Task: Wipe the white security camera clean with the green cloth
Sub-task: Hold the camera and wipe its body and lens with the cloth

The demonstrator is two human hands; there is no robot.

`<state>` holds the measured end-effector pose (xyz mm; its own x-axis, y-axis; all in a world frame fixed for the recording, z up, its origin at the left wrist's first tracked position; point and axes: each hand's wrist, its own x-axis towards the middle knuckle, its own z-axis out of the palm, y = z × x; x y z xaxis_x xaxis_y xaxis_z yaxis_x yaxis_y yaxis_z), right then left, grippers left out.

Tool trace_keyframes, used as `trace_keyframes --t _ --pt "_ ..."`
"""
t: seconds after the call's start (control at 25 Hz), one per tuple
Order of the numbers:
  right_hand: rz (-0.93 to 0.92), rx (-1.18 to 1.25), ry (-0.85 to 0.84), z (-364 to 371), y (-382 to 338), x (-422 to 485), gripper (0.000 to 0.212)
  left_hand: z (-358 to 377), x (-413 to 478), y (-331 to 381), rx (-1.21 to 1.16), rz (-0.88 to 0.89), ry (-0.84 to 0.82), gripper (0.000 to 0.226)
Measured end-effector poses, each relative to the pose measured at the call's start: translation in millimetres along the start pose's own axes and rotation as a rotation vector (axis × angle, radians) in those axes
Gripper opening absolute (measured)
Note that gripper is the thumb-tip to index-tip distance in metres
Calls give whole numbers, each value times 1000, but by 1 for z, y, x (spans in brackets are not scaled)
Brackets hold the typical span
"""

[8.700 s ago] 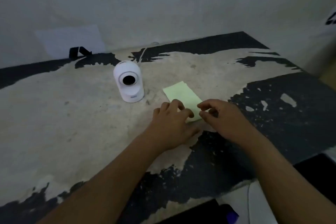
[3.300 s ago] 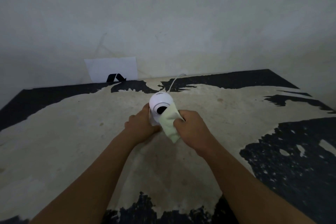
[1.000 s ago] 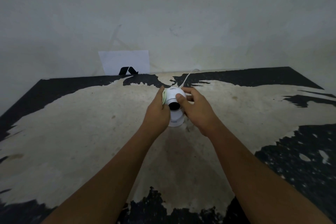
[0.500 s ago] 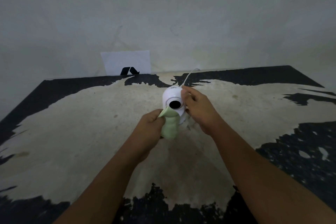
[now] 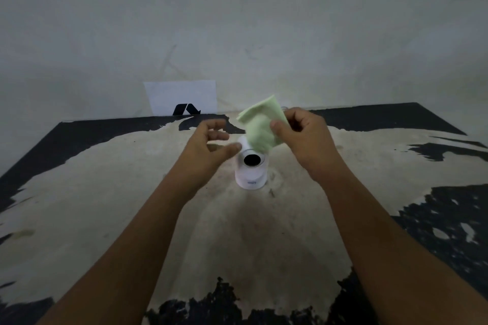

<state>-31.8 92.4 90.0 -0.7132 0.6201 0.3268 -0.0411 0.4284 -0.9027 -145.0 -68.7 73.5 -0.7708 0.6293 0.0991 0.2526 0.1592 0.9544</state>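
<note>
The white security camera [image 5: 251, 171] stands upright on the worn black-and-cream table [image 5: 105, 206], its dark lens facing me. My right hand [image 5: 306, 137] pinches the green cloth [image 5: 260, 124] and holds it up just above and behind the camera's head; the cloth's lower edge hides the top of the camera. My left hand [image 5: 211, 145] hovers at the camera's left side, fingers apart and blurred, thumb tip close to the camera's head, holding nothing.
A white card [image 5: 182, 96] with a black clip [image 5: 186, 109] leans against the wall at the table's back edge. The wall rises directly behind the table. The camera's thin white cable is hidden behind the cloth and hand.
The green cloth has passed from my left hand to my right hand and is now raised above the camera. My left hand has let go and opened beside the camera.
</note>
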Motion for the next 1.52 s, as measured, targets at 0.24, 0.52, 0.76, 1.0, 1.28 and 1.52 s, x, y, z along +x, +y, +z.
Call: trace_keyframes --t 0.24,0.52,0.76,1.0,1.28,1.52 --pt "-158 -429 76 22 7 21 7 33 0 -49 245 -4 -112 98" --pt "-344 -524 -332 50 23 8 31 58 31 -68 543 -142 -43 71" --pt "-142 -459 -238 61 32 11 51 50 17 -57 519 -86 -5 82" --pt "18 -341 -175 65 38 -23 75 55 20 -46 620 -173 5 73" --pt "-168 -785 -307 76 14 7 71 56 15 -53 607 -210 21 78" --pt "285 -234 -239 57 17 18 67 54 16 -64 598 -85 15 88"
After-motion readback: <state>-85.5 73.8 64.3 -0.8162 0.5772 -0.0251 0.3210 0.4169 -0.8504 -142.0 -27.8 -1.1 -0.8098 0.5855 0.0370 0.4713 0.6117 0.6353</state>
